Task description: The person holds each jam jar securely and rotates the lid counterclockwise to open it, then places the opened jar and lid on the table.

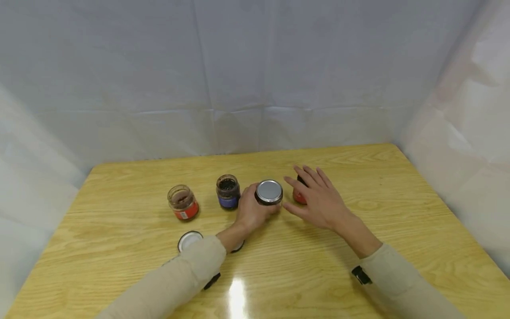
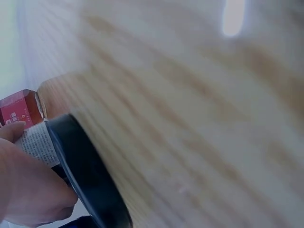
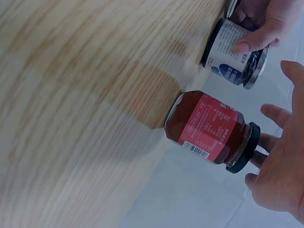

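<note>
My left hand (image 1: 252, 212) grips a jar (image 3: 232, 54) with a white and blue label, a silver top (image 1: 268, 191) and a black round base end (image 2: 90, 171). Fingers and thumb wrap its side. To its right, my right hand (image 1: 322, 201) is spread beside a red-labelled jar (image 3: 206, 126) with a black lid (image 3: 244, 148). That jar stands upright on the table, partly hidden behind the fingers in the head view. The fingertips are close to its lid; whether they touch it I cannot tell.
An uncovered jar with a blue label (image 1: 228, 201) stands just left of my left hand. Further left is an uncovered red-labelled jar (image 1: 186, 210). A lid (image 1: 190, 239) lies nearer, and another lid (image 1: 239, 247) is mostly covered by my left forearm. White sheeting (image 1: 239, 79) surrounds the wooden table (image 1: 390, 199).
</note>
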`<state>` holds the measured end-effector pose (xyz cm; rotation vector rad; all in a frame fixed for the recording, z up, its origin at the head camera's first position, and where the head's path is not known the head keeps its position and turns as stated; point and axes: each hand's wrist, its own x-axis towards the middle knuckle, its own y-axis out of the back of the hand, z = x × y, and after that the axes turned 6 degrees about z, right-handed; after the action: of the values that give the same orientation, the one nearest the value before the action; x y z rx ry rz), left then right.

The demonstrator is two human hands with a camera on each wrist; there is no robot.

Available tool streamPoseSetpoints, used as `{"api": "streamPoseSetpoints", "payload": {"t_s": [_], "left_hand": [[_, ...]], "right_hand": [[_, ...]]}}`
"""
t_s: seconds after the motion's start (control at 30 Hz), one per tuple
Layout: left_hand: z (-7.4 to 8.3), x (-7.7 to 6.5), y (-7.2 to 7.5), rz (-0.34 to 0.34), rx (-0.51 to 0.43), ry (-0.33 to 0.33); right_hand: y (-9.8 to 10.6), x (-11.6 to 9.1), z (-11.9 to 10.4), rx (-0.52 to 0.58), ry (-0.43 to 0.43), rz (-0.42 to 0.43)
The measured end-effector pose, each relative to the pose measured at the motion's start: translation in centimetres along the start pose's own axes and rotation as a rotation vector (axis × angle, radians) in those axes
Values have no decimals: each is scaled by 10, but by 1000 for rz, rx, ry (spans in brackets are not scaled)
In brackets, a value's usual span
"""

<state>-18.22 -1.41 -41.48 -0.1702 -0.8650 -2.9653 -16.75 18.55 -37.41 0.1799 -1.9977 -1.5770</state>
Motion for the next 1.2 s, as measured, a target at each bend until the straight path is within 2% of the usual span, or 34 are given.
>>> {"api": "streamPoseSetpoints", "payload": {"t_s": [0.27,0.43,0.6,0.9,1.07,1.2], "left_hand": [[1,-5,1,-33,-51,29],[4,-10,7,-59,-83,8],[7,-18,18,-73,-89,-55],[11,-31,33,-66,-34,-240],[12,-40,39,-107,-30,-284],[12,-46,42,-145,-42,-294]], "right_hand": [[4,-3,0,8,-1,15],[10,-5,-2,31,-7,20],[15,-9,-7,57,-1,34],[27,-17,-21,99,63,139],[30,-22,-31,141,74,139],[32,-25,-39,176,67,123]]}}
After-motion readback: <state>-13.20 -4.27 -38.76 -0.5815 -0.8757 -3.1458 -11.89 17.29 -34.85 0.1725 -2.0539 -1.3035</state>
